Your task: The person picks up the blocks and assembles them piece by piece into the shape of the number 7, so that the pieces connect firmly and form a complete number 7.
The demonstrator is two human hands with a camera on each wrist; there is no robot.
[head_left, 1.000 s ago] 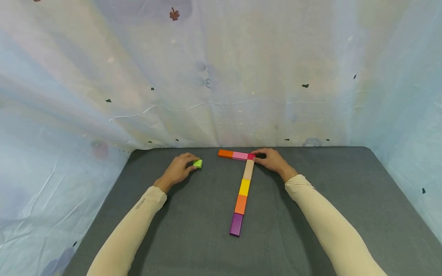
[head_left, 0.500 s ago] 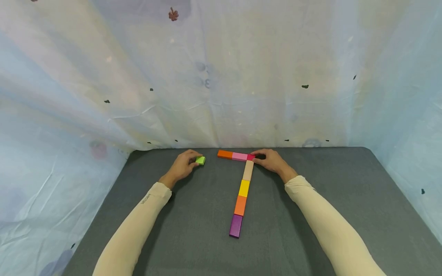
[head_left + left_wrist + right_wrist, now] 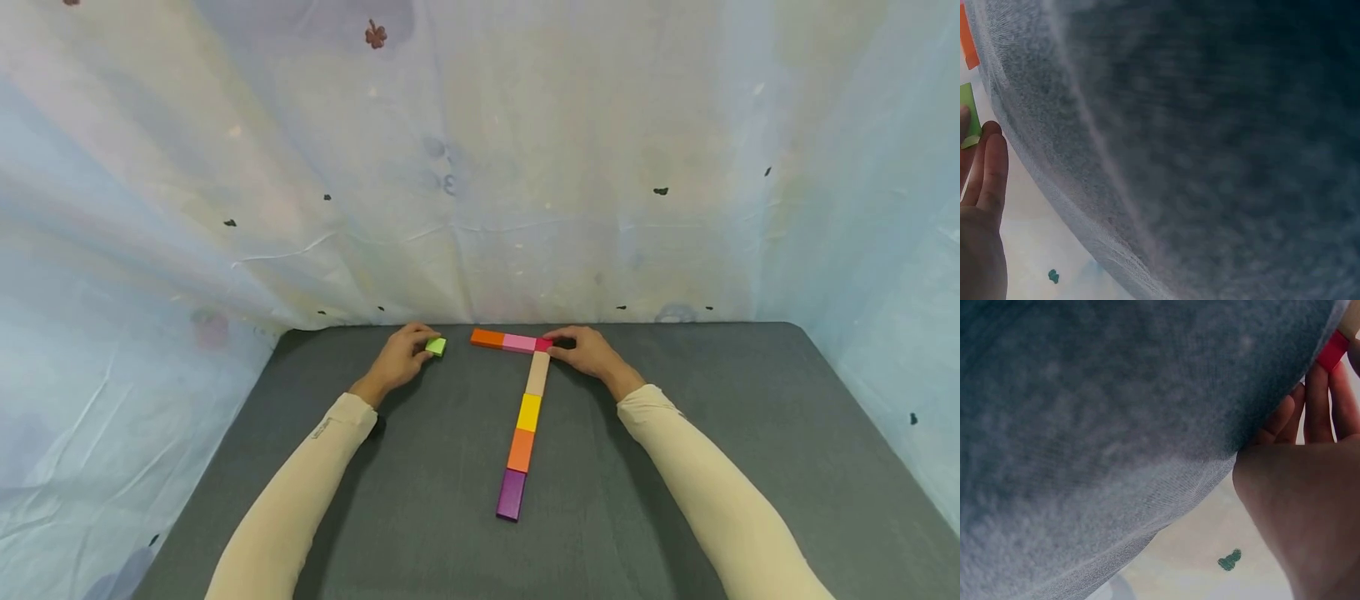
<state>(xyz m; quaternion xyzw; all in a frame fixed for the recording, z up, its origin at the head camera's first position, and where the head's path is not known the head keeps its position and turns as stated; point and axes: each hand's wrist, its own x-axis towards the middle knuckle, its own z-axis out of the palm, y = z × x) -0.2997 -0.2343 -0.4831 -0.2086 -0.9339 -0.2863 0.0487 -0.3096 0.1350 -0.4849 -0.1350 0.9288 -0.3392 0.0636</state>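
My left hand (image 3: 399, 358) pinches a small light green block (image 3: 436, 347) between thumb and fingers, left of the row of blocks. The left wrist view shows the same green block (image 3: 969, 115) at its left edge, partly covered by a fingertip. At the row's far right corner, my right hand (image 3: 592, 354) has thumb and finger around a red block (image 3: 543, 343). Left of the red one lie a pink block (image 3: 519, 343) and a dark orange block (image 3: 487, 339), end to end. A beige block (image 3: 537, 373) leads from that corner toward me.
Below the beige block, a yellow block (image 3: 528, 412), an orange block (image 3: 521, 451) and a purple block (image 3: 511, 495) continue the slanting line. All lie on a dark grey cloth-covered table (image 3: 637, 533). A pale patterned curtain (image 3: 525, 167) hangs right behind its far edge.
My left hand has carried the green block a little right and away from me, toward the dark orange block, then nearly stopped. The right hand has stayed at the red block.
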